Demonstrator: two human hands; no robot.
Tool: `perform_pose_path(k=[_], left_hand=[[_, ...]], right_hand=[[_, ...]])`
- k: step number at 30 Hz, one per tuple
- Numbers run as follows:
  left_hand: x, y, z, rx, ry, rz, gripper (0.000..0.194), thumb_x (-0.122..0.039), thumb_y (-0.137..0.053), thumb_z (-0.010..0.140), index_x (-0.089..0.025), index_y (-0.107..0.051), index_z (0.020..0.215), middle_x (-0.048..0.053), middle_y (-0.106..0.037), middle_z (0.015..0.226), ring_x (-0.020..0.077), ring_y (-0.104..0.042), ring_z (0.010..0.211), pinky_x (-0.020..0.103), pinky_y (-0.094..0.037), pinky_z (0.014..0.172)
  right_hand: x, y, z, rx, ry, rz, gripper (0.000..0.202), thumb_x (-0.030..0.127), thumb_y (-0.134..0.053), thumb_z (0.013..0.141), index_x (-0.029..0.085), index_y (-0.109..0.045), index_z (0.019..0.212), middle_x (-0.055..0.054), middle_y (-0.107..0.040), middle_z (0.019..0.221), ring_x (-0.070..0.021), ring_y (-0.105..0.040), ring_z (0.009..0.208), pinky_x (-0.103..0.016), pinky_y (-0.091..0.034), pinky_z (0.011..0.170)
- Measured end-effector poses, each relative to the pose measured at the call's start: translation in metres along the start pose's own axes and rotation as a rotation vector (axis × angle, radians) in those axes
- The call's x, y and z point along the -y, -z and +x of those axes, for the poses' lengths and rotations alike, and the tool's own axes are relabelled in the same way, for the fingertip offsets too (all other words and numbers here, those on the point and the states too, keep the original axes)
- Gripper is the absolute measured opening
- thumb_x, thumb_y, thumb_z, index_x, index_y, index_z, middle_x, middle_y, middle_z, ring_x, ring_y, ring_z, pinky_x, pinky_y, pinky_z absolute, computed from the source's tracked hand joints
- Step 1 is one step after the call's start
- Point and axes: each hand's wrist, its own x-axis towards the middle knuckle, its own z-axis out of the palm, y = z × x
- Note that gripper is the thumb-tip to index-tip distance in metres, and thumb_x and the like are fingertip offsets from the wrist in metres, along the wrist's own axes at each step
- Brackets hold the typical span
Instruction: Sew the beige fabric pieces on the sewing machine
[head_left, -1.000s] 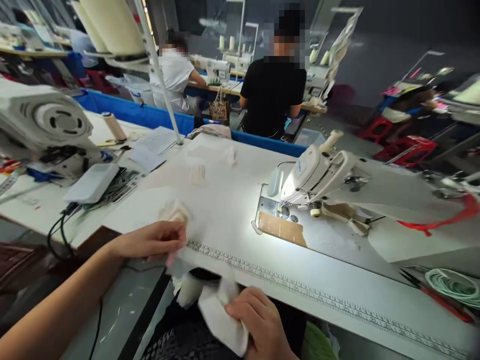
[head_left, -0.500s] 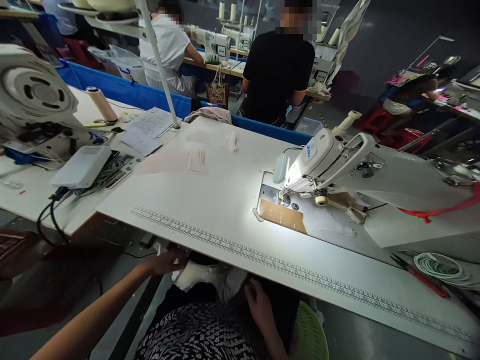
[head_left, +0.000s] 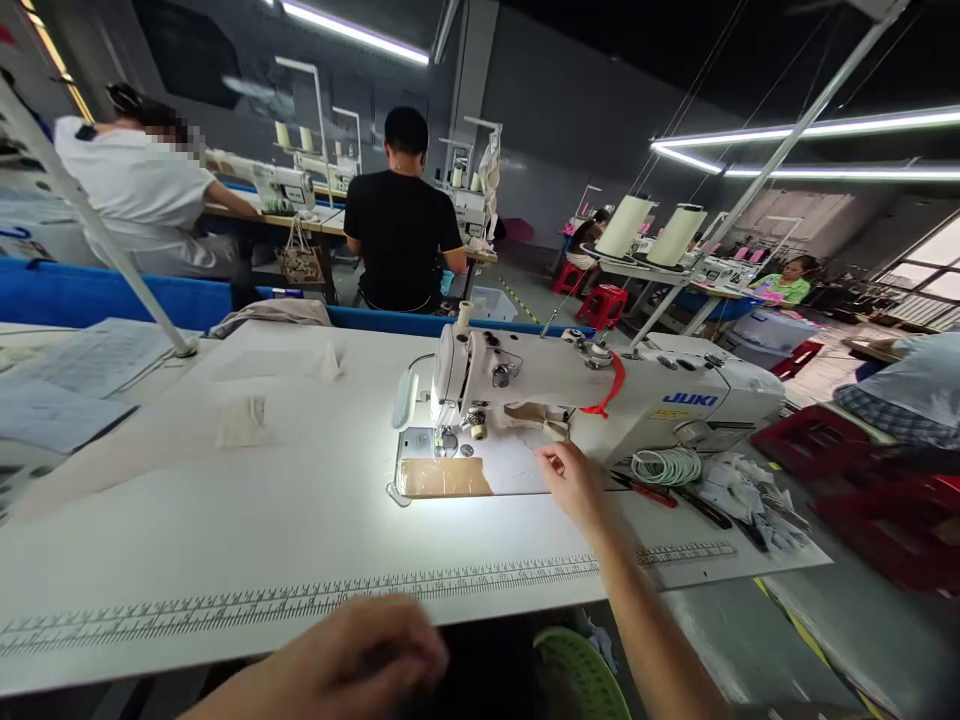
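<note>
The right hand [head_left: 574,482] had its fingertips pinched together on the bed of the white sewing machine [head_left: 600,385], just right of the lit needle plate [head_left: 444,477]. The left hand [head_left: 360,660] hung blurred below the table edge [head_left: 225,640], fingers curled; what they held could not be told. A coil of pale cord [head_left: 666,465] lay nearby.

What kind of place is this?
Most likely a garment sewing workshop. A Juki industrial sewing machine sits on a white table with a ruler strip along its edge, thread cones stand on racks, and other people sit at similar machines behind.
</note>
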Motion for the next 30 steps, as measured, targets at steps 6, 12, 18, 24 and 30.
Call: perform_pose_path(k=[6, 12, 18, 24, 30], left_hand=[[0.007, 0.008, 0.157, -0.574, -0.162, 0.523, 0.02, -0.016, -0.042, 0.086, -0.015, -0.053, 0.103, 0.012, -0.058, 0.107, 0.0224, -0.056, 0.099, 0.035, -0.05, 0.081], [0.021, 0.011, 0.223, -0.669, -0.088, 0.776, 0.009, -0.012, -0.045, 0.081, -0.014, -0.053, 0.084, 0.016, -0.057, 0.095, 0.0306, -0.054, 0.095, 0.044, -0.047, 0.081], [0.023, 0.011, 0.21, -0.646, -0.116, 0.797, 0.01, -0.017, -0.04, 0.088, -0.019, -0.045, 0.079, 0.009, -0.057, 0.089, 0.0227, -0.055, 0.086, 0.034, -0.045, 0.076], [0.037, 0.02, 0.16, -0.609, -0.081, 0.762, 0.016, -0.02, -0.037, 0.089, -0.021, -0.036, 0.073, 0.001, -0.054, 0.069, 0.0155, -0.052, 0.062, 0.026, -0.039, 0.057], [0.05, 0.054, 0.09, -0.616, 0.031, 0.834, 0.022, -0.027, -0.03, 0.092, -0.021, -0.041, 0.073, 0.001, -0.054, 0.07, 0.0162, -0.05, 0.061, 0.028, -0.033, 0.055]], right_hand=[[-0.033, -0.038, 0.028, -0.023, 0.106, -0.116, 0.008, 0.02, -0.061, 0.078, 0.019, -0.061, 0.086, -0.008, -0.063, 0.088, -0.0239, -0.061, 0.084, -0.034, -0.05, 0.072], [-0.033, -0.036, 0.014, -0.032, 0.178, -0.23, 0.011, 0.017, -0.053, 0.087, 0.019, -0.06, 0.095, -0.009, -0.06, 0.095, -0.0236, -0.057, 0.091, -0.034, -0.047, 0.078], [-0.025, -0.038, 0.012, -0.035, 0.164, -0.352, 0.013, 0.012, -0.048, 0.089, 0.017, -0.059, 0.095, -0.01, -0.059, 0.094, -0.0244, -0.055, 0.09, -0.033, -0.043, 0.077], [-0.021, -0.038, 0.012, -0.022, 0.147, -0.421, 0.008, 0.015, -0.055, 0.087, 0.017, -0.059, 0.094, -0.009, -0.059, 0.093, -0.024, -0.054, 0.089, -0.032, -0.041, 0.076], [-0.021, -0.038, 0.015, -0.015, 0.148, -0.453, 0.007, 0.015, -0.055, 0.087, 0.018, -0.06, 0.092, -0.008, -0.06, 0.092, -0.0234, -0.055, 0.088, -0.031, -0.041, 0.073]])
